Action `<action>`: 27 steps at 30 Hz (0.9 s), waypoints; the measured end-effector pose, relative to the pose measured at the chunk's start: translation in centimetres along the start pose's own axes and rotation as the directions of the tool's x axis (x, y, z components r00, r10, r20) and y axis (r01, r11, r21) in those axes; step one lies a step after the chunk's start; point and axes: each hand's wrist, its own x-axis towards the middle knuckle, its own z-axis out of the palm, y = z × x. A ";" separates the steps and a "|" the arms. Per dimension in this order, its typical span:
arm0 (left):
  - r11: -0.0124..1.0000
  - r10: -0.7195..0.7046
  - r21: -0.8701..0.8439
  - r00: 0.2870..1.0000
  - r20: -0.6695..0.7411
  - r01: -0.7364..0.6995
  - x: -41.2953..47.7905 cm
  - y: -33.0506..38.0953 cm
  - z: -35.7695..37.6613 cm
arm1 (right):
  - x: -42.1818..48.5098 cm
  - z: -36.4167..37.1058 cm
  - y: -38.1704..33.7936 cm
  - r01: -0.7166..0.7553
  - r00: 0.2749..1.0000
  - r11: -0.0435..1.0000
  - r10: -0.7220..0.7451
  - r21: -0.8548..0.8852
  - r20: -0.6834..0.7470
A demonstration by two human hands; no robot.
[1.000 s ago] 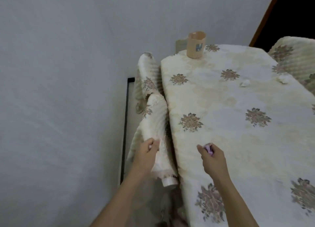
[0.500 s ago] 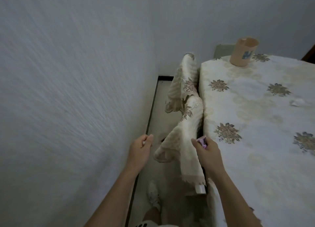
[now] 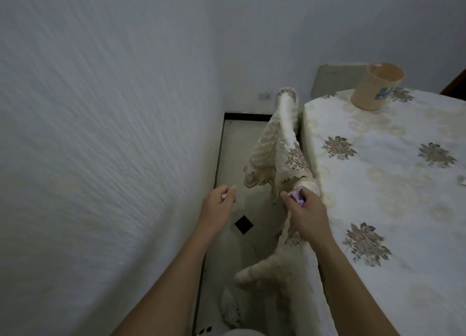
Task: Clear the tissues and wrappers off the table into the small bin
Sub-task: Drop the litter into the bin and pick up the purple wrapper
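the view has swung left since a second ago, off the table top toward the wall and the strip of floor, and the left hand point(image 3: 216, 204) has let go of the chair cover point(image 3: 282, 154) it was gripping; that suggests the person is turning away with what is collected, though the bin point(image 3: 377, 87) sits at the far table point(image 3: 378, 184) corner. the right hand point(image 3: 306, 213) hovers at the table edge, fingers curled closed around a purple wrapper point(image 3: 374, 195). the left is lifted over the floor, thumb and forefinger pinching a small white scrap point(image 3: 224, 196) (tissue, probably). one more white scrap point(image 3: 462, 179) remains on the table at the far right.
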 end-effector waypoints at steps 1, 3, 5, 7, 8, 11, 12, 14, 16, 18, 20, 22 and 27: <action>1.000 0.000 0.001 1.000 0.009 0.000 1.4 0.0 -0.1 | 1.0 0.6 -0.3 -0.002 1.000 1.000 0.002 0.002 -0.002; 1.000 0.009 -0.008 1.000 0.018 -0.009 4.1 0.2 -0.4 | 2.9 1.7 -1.0 -0.022 1.000 1.000 0.022 0.004 -0.002; 1.000 0.013 -0.021 1.000 0.019 -0.013 6.6 0.6 -0.6 | 4.7 2.7 -1.2 -0.036 0.999 0.999 0.036 -0.003 -0.006; 0.999 0.007 -0.045 1.000 0.016 -0.007 8.6 0.9 -0.6 | 6.1 3.4 -1.4 -0.036 0.999 0.999 0.036 -0.009 0.009; 0.998 0.005 -0.059 1.000 0.015 -0.004 9.6 1.0 -0.6 | 6.7 3.6 -1.6 -0.030 1.000 1.000 0.030 -0.009 0.008; 0.998 0.022 -0.060 0.999 0.025 -0.020 12.3 1.3 -0.5 | 9.0 3.9 -1.8 -0.007 1.000 1.000 0.007 -0.010 -0.025; 0.998 0.031 -0.053 0.999 0.030 -0.029 13.2 1.3 -0.4 | 9.8 4.0 -1.9 -0.004 1.000 1.000 0.004 -0.013 -0.029; 0.998 0.036 -0.051 0.999 0.038 -0.034 15.1 1.3 -0.2 | 11.4 4.3 -2.1 -0.009 1.000 1.000 0.009 -0.003 -0.025; 0.998 0.036 -0.054 0.998 0.043 -0.033 17.4 1.2 -0.2 | 13.2 4.7 -2.5 -0.014 1.000 1.000 0.014 0.012 -0.019; 0.998 0.042 -0.053 0.998 0.045 -0.040 20.2 1.3 -0.1 | 15.6 5.3 -3.0 -0.022 0.999 0.999 0.023 0.034 -0.022; 0.998 0.054 -0.040 0.998 0.033 -0.053 23.4 1.5 0.0 | 18.5 5.9 -3.3 -0.046 0.998 0.999 0.047 0.021 -0.037; 0.998 0.055 -0.035 0.998 0.023 -0.054 26.9 1.8 0.1 | 21.8 6.5 -3.6 -0.085 0.995 0.996 0.084 -0.008 -0.051; 0.998 0.051 -0.024 0.998 0.032 -0.050 37.3 3.2 0.7 | 31.8 7.6 -4.9 -0.075 0.995 0.997 0.076 0.017 -0.057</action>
